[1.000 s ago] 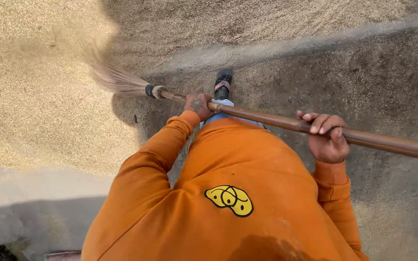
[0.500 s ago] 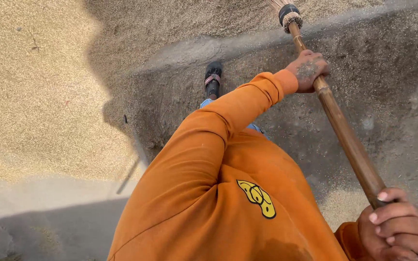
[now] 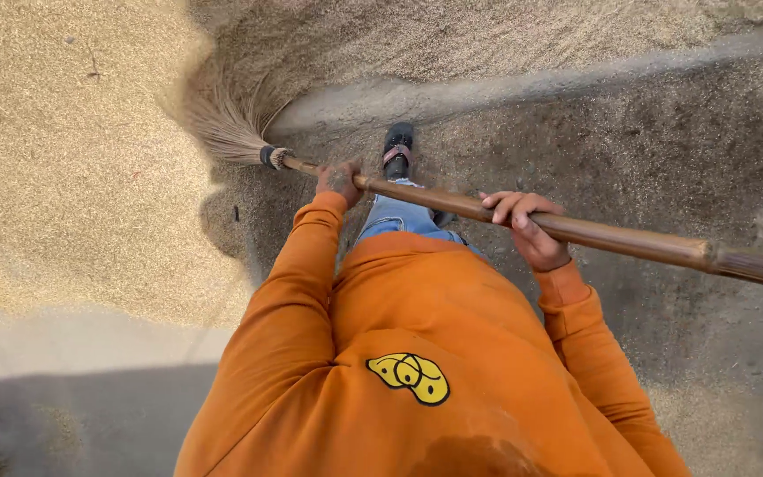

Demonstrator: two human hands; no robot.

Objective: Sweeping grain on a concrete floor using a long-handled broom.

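From the head camera we look down on a long bamboo broom handle (image 3: 576,231) that we hold across our body, running from the lower right edge of the view up and leftward to a dark binding (image 3: 268,157) where the straw bristles (image 3: 227,124) begin. Our left hand (image 3: 339,180) is clenched around the handle just beside that binding, knuckles up. Our right hand (image 3: 527,228) grasps the handle farther along toward its free end, fingers curled over the top of the pole and thumb below. The bristles fan out beyond the left hand and touch the edge of a broad spread of pale grain (image 3: 64,177) lying to the left of the handle. Just behind the handle, between our two hands, our foot in a dark sandal (image 3: 397,150) stands on grey, grain-dusted ground (image 3: 664,150). Below the handle our orange sweatshirt (image 3: 434,353) fills the view, with a yellow emblem (image 3: 409,376) on its front.
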